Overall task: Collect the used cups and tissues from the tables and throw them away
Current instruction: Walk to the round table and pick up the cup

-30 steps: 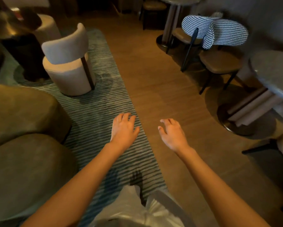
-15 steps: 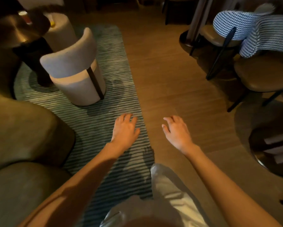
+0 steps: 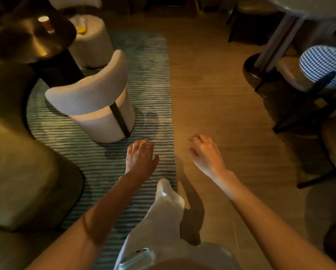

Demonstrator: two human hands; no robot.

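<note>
A used cup [image 3: 46, 24] with a reddish-brown sleeve stands upright on a round brass-topped table [image 3: 21, 43] at the far left. Behind it, a crumpled white tissue with something yellow [image 3: 80, 26] lies on a pale round stool [image 3: 91, 43]. My left hand [image 3: 141, 157] hovers over the striped rug, fingers spread, holding nothing. My right hand [image 3: 206, 154] hangs over the wooden floor, fingers loosely apart and empty. Both hands are far from the cup and the tissue.
A cream barrel chair [image 3: 97, 102] stands on the striped green rug [image 3: 147, 78] between me and the brass table. An olive sofa [image 3: 17, 162] fills the left. Chairs with a checked backrest [image 3: 322, 65] and a table pedestal [image 3: 274, 43] stand at right. My white trouser leg [image 3: 163, 221] steps forward.
I have walked forward: the barrel chair and brass table have come nearer, and the cup and tissue are now plainly in sight. Both hands stay open and empty.
</note>
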